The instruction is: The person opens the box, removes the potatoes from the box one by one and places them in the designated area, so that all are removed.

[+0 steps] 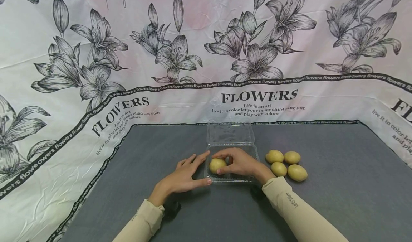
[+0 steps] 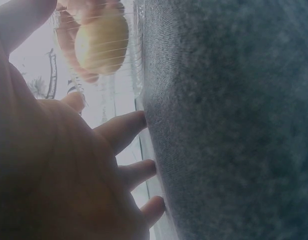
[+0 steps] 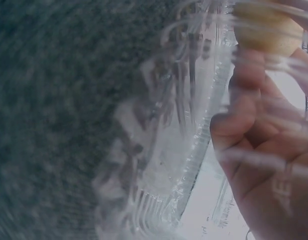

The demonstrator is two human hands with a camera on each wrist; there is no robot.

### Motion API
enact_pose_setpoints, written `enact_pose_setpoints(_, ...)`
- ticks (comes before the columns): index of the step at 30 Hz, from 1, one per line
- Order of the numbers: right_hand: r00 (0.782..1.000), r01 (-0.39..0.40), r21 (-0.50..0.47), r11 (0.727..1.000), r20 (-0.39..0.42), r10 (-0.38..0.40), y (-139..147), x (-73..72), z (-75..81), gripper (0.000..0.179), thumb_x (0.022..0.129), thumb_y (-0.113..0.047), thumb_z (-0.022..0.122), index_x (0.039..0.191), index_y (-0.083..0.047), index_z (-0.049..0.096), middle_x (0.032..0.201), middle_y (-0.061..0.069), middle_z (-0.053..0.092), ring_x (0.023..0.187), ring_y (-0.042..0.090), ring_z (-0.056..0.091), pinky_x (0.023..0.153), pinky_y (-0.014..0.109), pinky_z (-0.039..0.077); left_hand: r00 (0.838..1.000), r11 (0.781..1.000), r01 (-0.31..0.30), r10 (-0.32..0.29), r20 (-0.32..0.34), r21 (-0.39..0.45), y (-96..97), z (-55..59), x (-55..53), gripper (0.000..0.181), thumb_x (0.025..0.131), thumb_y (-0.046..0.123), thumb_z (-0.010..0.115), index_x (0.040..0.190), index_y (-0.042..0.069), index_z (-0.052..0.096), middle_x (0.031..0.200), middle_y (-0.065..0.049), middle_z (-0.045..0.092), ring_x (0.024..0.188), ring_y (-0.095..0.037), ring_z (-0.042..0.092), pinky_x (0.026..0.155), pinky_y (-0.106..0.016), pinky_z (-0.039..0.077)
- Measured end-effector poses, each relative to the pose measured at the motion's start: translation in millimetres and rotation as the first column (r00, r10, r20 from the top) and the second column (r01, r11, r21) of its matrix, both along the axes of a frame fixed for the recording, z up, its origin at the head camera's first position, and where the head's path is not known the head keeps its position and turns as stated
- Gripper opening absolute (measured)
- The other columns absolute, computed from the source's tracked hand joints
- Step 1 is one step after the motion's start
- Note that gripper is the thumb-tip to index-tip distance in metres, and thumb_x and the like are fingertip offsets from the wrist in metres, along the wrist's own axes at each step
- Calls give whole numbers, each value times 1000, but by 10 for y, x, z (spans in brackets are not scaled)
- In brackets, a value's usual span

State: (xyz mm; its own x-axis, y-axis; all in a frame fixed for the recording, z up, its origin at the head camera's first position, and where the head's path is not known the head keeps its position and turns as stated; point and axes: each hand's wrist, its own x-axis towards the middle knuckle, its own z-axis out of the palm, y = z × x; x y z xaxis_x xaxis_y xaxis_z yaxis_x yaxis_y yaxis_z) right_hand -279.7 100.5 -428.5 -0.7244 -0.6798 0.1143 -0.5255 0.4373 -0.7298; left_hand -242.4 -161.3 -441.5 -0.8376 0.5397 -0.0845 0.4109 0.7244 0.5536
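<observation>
A clear plastic clamshell box point(image 1: 233, 179) lies with its lid point(image 1: 230, 133) tipped back, away from the person. Inside it, toward the left, is a yellow potato point(image 1: 217, 166), which the fingers and thumb of my right hand point(image 1: 239, 161) grip. Through the clear wall, the left wrist view also shows this potato point(image 2: 102, 45). My left hand point(image 1: 184, 177) is spread along the box's left side, thumb and forefinger at its edge, holding nothing. In the right wrist view, ribbed plastic stands before the right hand point(image 3: 266, 125) and partly blurs it.
Several more potatoes point(image 1: 297, 173) sit in a cluster on the grey tabletop point(image 1: 341, 199), right of the box. Behind the table hangs a white cloth point(image 1: 186, 102) printed with flowers and lettering.
</observation>
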Motion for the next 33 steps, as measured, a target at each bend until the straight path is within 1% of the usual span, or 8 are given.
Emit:
enact_pose_setpoints(5,1000,0,-13,1000,-9,-1,2,5,26,51,91,-25,79,137,-8,65,131,8,70,84,14,63,74,26,53,1000,1000,2,-2,1,2,-4,1,-1,93,92,71,56,165,37,9,166,3,34,159,-38,9,123,-66,7)
enact_pose_setpoints(9,1000,-3,-32,999,2,3,6,8,40,51,91,-25,79,137,-8,65,130,8,71,81,14,64,73,26,53,1000,1000,0,0,-1,1,-4,6,5,94,91,72,56,165,37,9,166,3,34,160,-37,9,123,-65,6)
enact_pose_setpoints(18,1000,-5,-55,998,-2,5,22,40,77,50,91,-22,79,137,-8,65,129,9,71,71,11,61,68,26,53,1000,1000,2,-2,-2,-1,0,15,8,95,91,74,55,165,38,8,166,4,34,160,-37,9,123,-66,7)
enact_pose_setpoints(22,1000,-10,-79,997,-7,9,39,41,78,50,91,-22,79,136,-7,65,127,10,72,68,13,61,65,26,52,1000,1000,2,-2,-1,-3,3,15,4,95,91,74,55,165,38,8,166,4,34,160,-37,8,123,-65,6)
enact_pose_setpoints(27,1000,-19,-91,996,-20,17,78,40,72,51,91,-23,79,137,-6,64,127,11,71,68,14,61,64,27,53,1000,1000,-4,4,2,-6,5,11,7,94,91,75,55,164,40,8,166,4,34,160,-36,8,124,-65,6)
enact_pose_setpoints(33,1000,12,-85,996,-23,-14,127,72,95,53,90,-26,80,138,-10,64,129,9,70,71,12,62,65,28,54,1000,1000,-6,6,-10,-10,6,7,14,94,91,74,55,164,39,9,166,4,34,159,-37,9,123,-65,7)
